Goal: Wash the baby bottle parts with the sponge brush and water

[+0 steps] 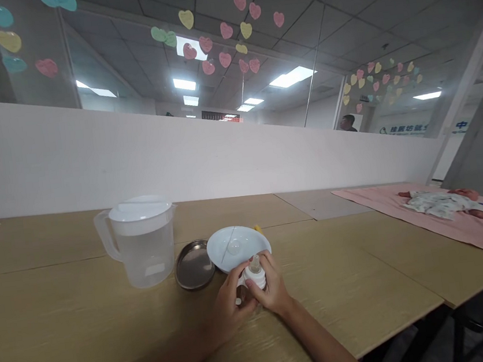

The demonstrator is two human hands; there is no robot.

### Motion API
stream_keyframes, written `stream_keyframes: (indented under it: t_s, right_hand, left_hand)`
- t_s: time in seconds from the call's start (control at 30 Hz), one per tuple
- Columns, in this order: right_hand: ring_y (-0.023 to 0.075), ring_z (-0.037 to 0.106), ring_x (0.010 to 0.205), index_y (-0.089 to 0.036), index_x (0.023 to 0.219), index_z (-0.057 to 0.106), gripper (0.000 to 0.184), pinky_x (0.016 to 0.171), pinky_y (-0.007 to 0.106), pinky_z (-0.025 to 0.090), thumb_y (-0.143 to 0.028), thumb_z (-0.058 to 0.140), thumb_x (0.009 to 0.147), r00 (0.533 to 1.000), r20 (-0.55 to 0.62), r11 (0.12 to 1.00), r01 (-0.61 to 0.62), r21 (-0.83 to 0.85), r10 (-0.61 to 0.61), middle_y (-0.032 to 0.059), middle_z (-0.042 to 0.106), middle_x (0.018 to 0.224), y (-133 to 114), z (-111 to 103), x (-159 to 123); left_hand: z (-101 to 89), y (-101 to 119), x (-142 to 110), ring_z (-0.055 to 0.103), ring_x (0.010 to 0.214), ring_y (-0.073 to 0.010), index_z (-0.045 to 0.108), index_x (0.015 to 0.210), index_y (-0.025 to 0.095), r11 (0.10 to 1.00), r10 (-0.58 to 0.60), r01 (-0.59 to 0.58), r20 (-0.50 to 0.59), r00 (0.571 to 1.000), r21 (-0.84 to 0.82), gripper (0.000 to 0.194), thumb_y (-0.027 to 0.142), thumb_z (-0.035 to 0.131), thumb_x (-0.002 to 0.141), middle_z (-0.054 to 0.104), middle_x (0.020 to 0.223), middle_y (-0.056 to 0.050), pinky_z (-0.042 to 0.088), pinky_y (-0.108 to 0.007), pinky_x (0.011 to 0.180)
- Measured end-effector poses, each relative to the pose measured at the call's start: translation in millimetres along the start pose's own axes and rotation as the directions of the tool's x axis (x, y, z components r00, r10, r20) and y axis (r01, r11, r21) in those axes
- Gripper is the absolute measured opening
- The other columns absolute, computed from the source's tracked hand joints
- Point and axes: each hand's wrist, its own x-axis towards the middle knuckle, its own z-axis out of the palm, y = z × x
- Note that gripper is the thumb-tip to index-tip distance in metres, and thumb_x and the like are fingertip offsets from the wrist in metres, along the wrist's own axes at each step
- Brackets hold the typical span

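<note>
I hold the baby bottle (pixel 254 275) in front of me at my clock's centre, teat (pixel 255 263) up; my left hand (pixel 229 300) curls part-closed round one side and my right hand (pixel 274 286) closes over the other, presumably so that it can't slip or tip. The bowl (pixel 219 243) sits at eleven o'clock, the metal dish (pixel 194 266) just past nine, the jug (pixel 145 253) at ten, probably grouped for easy reach.

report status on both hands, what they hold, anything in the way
Left hand and right hand both gripping white-collared feeding bottle. Translucent teat uncovered, pointing up. Round white bowl close beyond hands, contact unclear; round dark metal dish to its left.
</note>
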Motion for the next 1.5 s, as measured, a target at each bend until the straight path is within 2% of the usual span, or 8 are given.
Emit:
stream_keyframes:
  t_s: [0.3, 0.53, 0.87, 1.07, 1.13, 1.23, 1.33, 1.5]
  right_hand:
    - [0.0258, 0.061, 0.097, -0.018, 0.121, 0.048, 0.046, 0.080, 0.039, 0.050, -0.032, 0.056, 0.078, 0.989, -0.149, 0.999, 0.013, 0.044, -0.007, 0.0126, 0.061, 0.109, 1.5, -0.8, -9.3]
    - [0.0262, 0.063, 0.097, -0.018, 0.119, 0.051, 0.047, 0.080, 0.038, 0.052, -0.036, 0.059, 0.076, 0.991, -0.128, 0.987, -0.029, 0.160, 0.050, 0.0121, 0.063, 0.110, 7.7, -1.3, -12.1]
    - [0.0262, 0.060, 0.107, -0.018, 0.120, 0.056, 0.044, 0.089, 0.040, 0.049, -0.042, 0.043, 0.086, 0.997, -0.017, 0.967, -0.070, 0.244, 0.076, 0.0114, 0.063, 0.117, 18.7, -2.5, -14.2]
    - [0.0210, 0.063, 0.099, -0.018, 0.117, 0.055, 0.037, 0.086, 0.037, 0.050, -0.033, 0.035, 0.090, 0.922, -0.202, 0.939, -0.298, 0.172, 0.330, 0.0099, 0.065, 0.110, 24.5, -2.9, -6.6]
    - [0.0209, 0.063, 0.097, -0.017, 0.117, 0.054, 0.036, 0.084, 0.037, 0.051, -0.033, 0.035, 0.091, 0.930, -0.221, 0.951, -0.262, 0.165, 0.294, 0.0107, 0.064, 0.110, 22.3, -2.9, -6.5]
    - [0.0251, 0.058, 0.107, -0.016, 0.125, 0.046, 0.042, 0.087, 0.042, 0.050, -0.034, 0.042, 0.087, 0.984, -0.172, 0.995, -0.029, 0.094, 0.045, 0.0141, 0.057, 0.120, 14.4, -1.3, -8.3]
    - [0.0300, 0.049, 0.119, -0.018, 0.132, 0.037, 0.053, 0.090, 0.048, 0.048, -0.033, 0.048, 0.082, 0.974, -0.182, 0.989, 0.144, 0.024, -0.137, 0.0160, 0.048, 0.129, 9.7, 2.3, -9.5]
    - [0.0263, 0.052, 0.111, -0.019, 0.128, 0.038, 0.044, 0.083, 0.044, 0.050, -0.032, 0.041, 0.086, 0.944, -0.330, 0.998, 0.009, 0.057, 0.010, 0.0157, 0.046, 0.127, 20.3, 3.9, -8.2]
  left_hand:
    - [-0.1, -6.8, -5.4, 0.049, 0.121, -0.0245, 0.036, 0.136, 0.022, 0.997, 0.032, -0.034, 0.029, 0.999, 0.069, 0.054, 0.033, 0.053, 0.086, 0.050, 0.135, -0.011, 0.044, -0.039, 0.100]
    - [4.0, -12.1, -6.8, 0.046, 0.125, -0.0251, 0.024, 0.143, 0.021, 0.999, 0.001, -0.002, 0.014, 1.000, 0.048, 0.069, 0.037, 0.056, 0.084, 0.044, 0.141, -0.012, 0.040, -0.042, 0.103]
    - [-1.8, -1.1, -1.7, 0.045, 0.125, -0.0291, 0.031, 0.141, 0.018, 0.999, -0.005, 0.006, 0.031, 1.000, -0.036, 0.066, 0.035, 0.058, 0.083, 0.045, 0.140, -0.010, 0.038, -0.042, 0.105]
    - [0.7, -5.3, -4.7, 0.043, 0.127, -0.0268, 0.030, 0.141, 0.019, 0.998, -0.062, 0.062, 0.022, 0.998, 0.007, 0.066, 0.031, 0.059, 0.083, 0.045, 0.140, -0.012, 0.037, -0.042, 0.105]
    - [1.0, -6.0, -5.0, 0.042, 0.128, -0.0269, 0.030, 0.141, 0.019, 0.997, -0.072, 0.071, 0.018, 0.997, 0.024, 0.066, 0.032, 0.058, 0.082, 0.044, 0.141, -0.012, 0.036, -0.043, 0.106]
    - [-0.3, -2.9, -4.7, 0.045, 0.125, -0.0269, 0.030, 0.141, 0.020, 0.998, -0.064, 0.064, 0.032, 0.997, 0.009, 0.064, 0.033, 0.055, 0.084, 0.045, 0.140, -0.010, 0.039, -0.043, 0.103]
    - [-2.4, 2.2, -4.3, 0.049, 0.122, -0.0264, 0.032, 0.140, 0.021, 0.998, -0.063, 0.063, 0.045, 0.997, -0.005, 0.058, 0.031, 0.050, 0.086, 0.045, 0.140, -0.009, 0.042, -0.039, 0.101]
    - [-2.3, 1.3, -4.1, 0.042, 0.128, -0.0271, 0.031, 0.140, 0.018, 0.998, -0.063, 0.063, 0.046, 0.997, 0.018, 0.063, 0.034, 0.055, 0.084, 0.043, 0.141, -0.011, 0.035, -0.041, 0.107]
